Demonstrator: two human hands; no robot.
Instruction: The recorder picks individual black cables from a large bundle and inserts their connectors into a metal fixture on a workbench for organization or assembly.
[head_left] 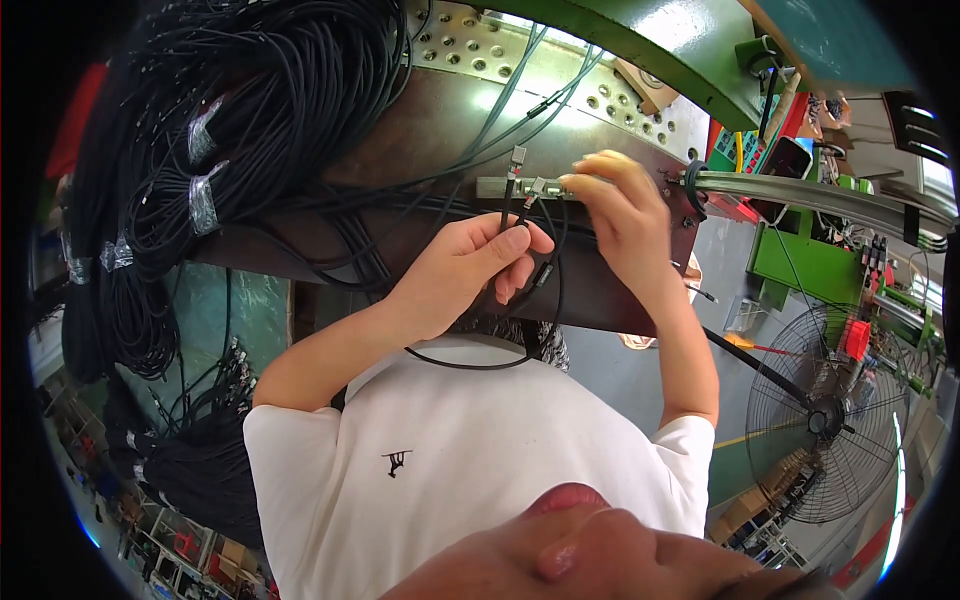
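Observation:
My left hand (475, 260) pinches two thin black cables (508, 205) between thumb and fingers. Their ends point away from me, each with a small silver metal connector (519, 157). One cable loops down in front of my shirt. Just to the right, my right hand (625, 210) is raised with fingers loosely bent and apart, slightly blurred. Its fingertips are close to the lower connector and a small metal fixture bar (490, 188); whether they touch either is unclear. I see nothing held in that hand.
Thick bundles of black cable (300, 90) cover the left of the brown bench (450, 110), some tied with clear wrap. A perforated metal plate (480, 50) and green machine frame (690, 40) lie beyond. A large fan (825, 415) stands at right.

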